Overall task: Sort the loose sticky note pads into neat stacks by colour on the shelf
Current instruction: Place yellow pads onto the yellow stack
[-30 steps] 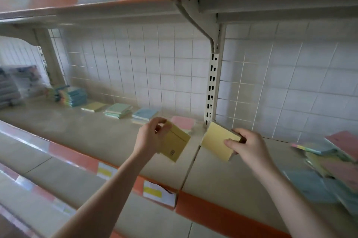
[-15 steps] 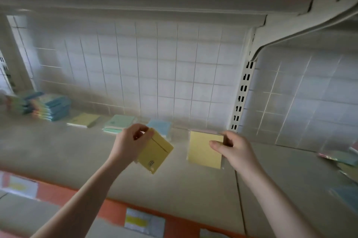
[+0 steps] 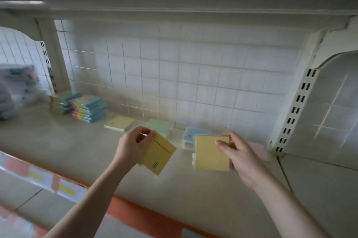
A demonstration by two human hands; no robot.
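Yellow pads now lower over shelf [image 3: 58, 146], left hand [image 3: 133, 147] gripping dark-printed pad [image 3: 159, 155], right hand [image 3: 239, 157] pinching plain pad [image 3: 210, 153].

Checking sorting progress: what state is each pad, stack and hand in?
Left hand: grips a yellow pad, tilted.
Right hand: holds a yellow pad, upright.
Yellow stack: flat on shelf.
Green stack: flat.
Blue stack: flat.
Pink stack: flat.
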